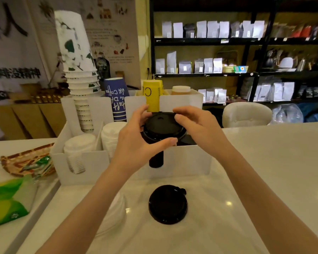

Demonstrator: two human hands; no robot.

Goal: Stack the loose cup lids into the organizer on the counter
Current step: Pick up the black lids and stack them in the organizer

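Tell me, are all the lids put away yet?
Not yet. Some look done: black lids already sit stacked in the white organizer. Right now the left hand and right hand hold one black lid over that stack. Still left: a black lid on the counter, and a pile of white lids beside it.

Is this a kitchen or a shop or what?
Most likely a coffee shop. A white plastic organizer on the counter holds stacks of paper cups, including a blue cup printed with "coffee", and black shelves behind carry rows of white bags, probably coffee. Both hands hold black plastic cup lids.
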